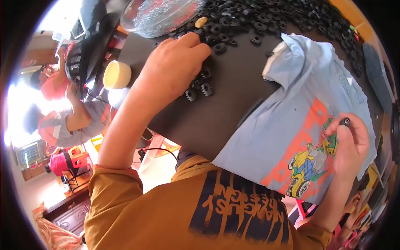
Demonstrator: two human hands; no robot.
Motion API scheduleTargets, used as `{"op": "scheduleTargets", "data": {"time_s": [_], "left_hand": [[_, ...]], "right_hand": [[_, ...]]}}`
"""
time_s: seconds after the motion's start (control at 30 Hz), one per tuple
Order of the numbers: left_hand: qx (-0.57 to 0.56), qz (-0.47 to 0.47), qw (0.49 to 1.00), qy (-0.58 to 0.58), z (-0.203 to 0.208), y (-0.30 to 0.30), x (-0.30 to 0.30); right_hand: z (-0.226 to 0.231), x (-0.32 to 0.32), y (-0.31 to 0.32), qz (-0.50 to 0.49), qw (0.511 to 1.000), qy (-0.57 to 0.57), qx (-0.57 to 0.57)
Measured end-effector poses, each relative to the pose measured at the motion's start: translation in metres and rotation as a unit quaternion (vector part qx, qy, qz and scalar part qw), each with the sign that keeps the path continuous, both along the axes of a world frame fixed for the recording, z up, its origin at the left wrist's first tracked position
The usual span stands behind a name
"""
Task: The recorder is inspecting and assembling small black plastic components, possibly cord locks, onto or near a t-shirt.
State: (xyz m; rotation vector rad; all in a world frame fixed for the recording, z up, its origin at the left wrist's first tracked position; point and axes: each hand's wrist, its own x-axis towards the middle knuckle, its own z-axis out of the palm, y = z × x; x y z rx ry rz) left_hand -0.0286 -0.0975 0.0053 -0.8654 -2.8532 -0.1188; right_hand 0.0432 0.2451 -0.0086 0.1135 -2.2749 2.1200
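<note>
My left hand (175, 62) reaches over the dark table, its fingers curled down beside a heap of small black toothed plastic parts (266, 18). Its fingertips are hidden, so what they pinch does not show. Just below that hand lie several loose toothed parts (206, 89). At the right, my right hand (352, 139) pinches a small black part (345, 121) with a round end between thumb and finger. This hand is over a light blue printed cloth (250, 146), which looks like a shirt spread across the table's near edge.
A clear round tub (162, 18) with shiny small pieces stands at the far left, near a tan lump (201, 22). Left of my forearm is a cream round container (117, 75). Other people (75, 112) sit at the left; a black cable (160, 150) hangs below the table.
</note>
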Motion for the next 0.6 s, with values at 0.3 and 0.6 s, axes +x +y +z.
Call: {"op": "scheduleTargets", "data": {"time_s": [0.3,0.6], "left_hand": [[0.389,-0.003,0.895,-0.216,0.029,0.062,0.015],[0.563,-0.033,0.687,-0.458,0.031,0.150,0.023]], "right_hand": [[0.003,-0.004,-0.006,0.101,0.991,0.019,-0.083],[0.014,0.001,-0.009,0.065,0.991,-0.023,-0.115]]}}
